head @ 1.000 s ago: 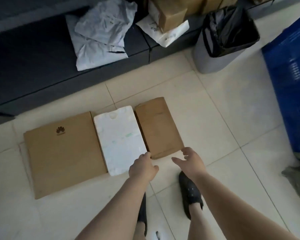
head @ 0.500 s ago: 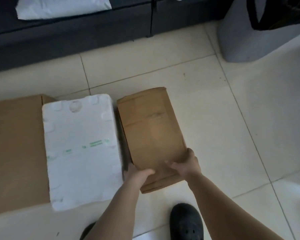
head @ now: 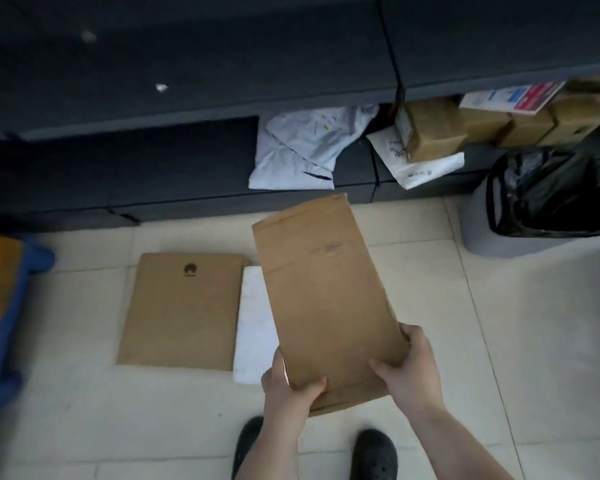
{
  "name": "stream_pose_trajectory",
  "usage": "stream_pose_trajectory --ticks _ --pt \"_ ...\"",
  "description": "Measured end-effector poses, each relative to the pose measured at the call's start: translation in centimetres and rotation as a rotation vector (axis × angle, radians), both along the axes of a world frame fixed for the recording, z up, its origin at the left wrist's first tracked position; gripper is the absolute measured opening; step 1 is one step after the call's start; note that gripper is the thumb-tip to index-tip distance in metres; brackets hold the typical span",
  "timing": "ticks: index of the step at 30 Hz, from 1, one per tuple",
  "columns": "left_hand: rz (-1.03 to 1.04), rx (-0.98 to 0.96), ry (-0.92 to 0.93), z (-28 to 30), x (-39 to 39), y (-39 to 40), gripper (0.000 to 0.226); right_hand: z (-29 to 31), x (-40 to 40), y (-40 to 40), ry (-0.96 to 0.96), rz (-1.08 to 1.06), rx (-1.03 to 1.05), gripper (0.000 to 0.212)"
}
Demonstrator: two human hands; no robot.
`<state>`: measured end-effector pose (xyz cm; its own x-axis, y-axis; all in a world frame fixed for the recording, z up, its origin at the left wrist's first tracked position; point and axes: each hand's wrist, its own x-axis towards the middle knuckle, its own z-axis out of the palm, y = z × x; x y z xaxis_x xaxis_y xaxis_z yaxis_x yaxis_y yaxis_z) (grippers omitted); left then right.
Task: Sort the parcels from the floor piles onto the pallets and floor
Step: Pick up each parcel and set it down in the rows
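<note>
Cardboard parcel (head: 326, 292) is raised off the floor, tilted away, gripped at its near end by both hands: left hand (head: 288, 386) thumb over, right hand (head: 409, 372) curled round its corner.

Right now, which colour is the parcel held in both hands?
Plain brown, the held parcel; it shows best in the head view.

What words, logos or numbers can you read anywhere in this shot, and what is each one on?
Flat brown box on the floor: a dark petal-shaped logo with a line of lettering under it, too small to read.
White mailer bag on the shelf: dark printed marks, blurred, unreadable.
White, blue and red carton on top of the brown boxes: printing there, too blurred to read.
Brown parcel held in both hands: no text visible.
Nothing can be quoted word for word.
</note>
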<state>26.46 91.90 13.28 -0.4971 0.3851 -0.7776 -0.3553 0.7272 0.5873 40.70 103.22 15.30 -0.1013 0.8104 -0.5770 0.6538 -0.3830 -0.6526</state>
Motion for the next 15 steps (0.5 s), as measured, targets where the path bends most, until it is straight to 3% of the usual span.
stream_pose_trajectory --ticks 3,7,11,15 --pt "0.093 0.060 0.039 10.3 -3.1 -2.9 0.080 10.6 -3.9 -1.1 0.066 0.119 0.035 0.059" --pt "0.208 0.198 0.140 22.4 -6.9 -7.8 0.085 22.4 -9.2 -3.7 0.222 0.240 0.048 0.060" --pt "0.371 0.279 0.294 31.7 -10.4 -13.5 0.104 30.8 -14.9 -8.0 0.325 0.366 0.042 0.055" --pt "0.558 0.339 0.404 39.1 -14.5 -20.0 0.092 36.5 -21.5 -13.8 0.424 0.550 0.039 0.059"
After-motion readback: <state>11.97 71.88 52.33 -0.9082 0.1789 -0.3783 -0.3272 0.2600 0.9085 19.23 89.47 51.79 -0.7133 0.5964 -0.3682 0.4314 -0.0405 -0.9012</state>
